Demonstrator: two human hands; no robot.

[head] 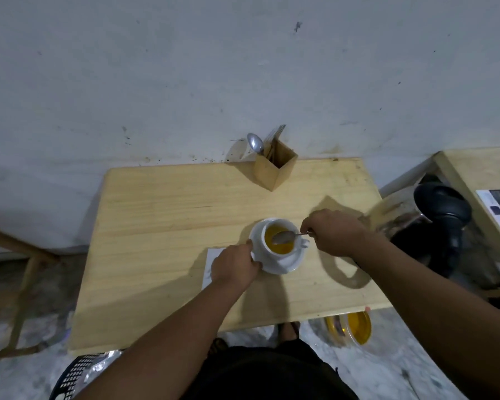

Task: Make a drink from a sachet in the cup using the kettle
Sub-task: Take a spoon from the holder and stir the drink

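A white cup (274, 253) holding orange-yellow liquid stands on a white saucer (292, 264) on the wooden table (162, 226). My right hand (334, 233) pinches the handle of a metal spoon (285, 237) whose bowl sits in the cup. My left hand (234, 265) grips the saucer's left rim. A white sachet or paper (212, 256) lies on the table, partly under my left hand. The steel kettle (416, 223) with a black lid and handle stands just off the table's right edge.
A wooden holder (274, 168) with a spoon (255, 143) and sticks stands at the table's back edge by the wall. A second wooden table (474, 168) is at right. Yellow containers (355, 327) and a black basket (78, 373) sit on the floor.
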